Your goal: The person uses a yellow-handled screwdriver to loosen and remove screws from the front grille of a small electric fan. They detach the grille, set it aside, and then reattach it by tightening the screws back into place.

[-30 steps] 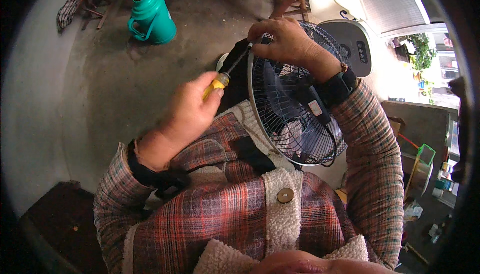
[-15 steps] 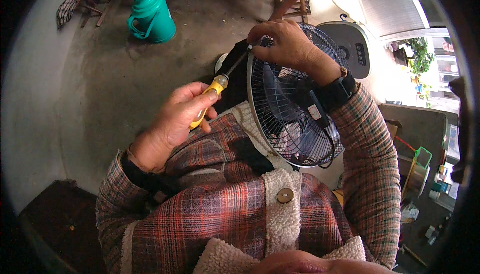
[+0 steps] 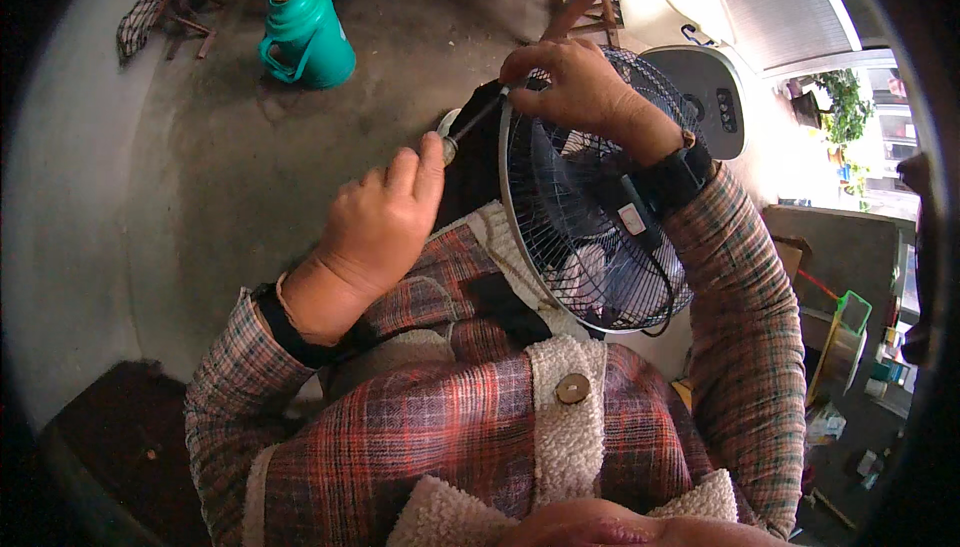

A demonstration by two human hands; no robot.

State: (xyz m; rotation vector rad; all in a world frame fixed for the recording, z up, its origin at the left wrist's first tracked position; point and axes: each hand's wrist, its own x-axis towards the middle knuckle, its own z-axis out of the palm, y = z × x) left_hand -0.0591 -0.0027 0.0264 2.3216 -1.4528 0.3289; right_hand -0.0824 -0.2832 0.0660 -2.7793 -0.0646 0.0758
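Left hand is clenched around the screwdriver handle, which is mostly hidden in the fist; only the shaft shows. The shaft angles up and to the right, with its tip at the top rim of the fan guard.

Right hand sits on top of the guard rim, fingers pinched right at the screwdriver tip. My read is that it steadies the tip or holds a small fastener there, but whatever is between the fingertips is too small to tell.

The fan lies in the person's lap, pressed against the plaid jacket, with the wire guard facing right. Held that way, the rim spot comes up close to both hands and the body braces it against the push of the tool.

The black motor housing is behind the guard, just beside the left hand. A black watch is on the right wrist.

On the concrete floor there is a teal jug at upper left, well apart from the work. A white appliance with a dark button panel stands just past the fan.
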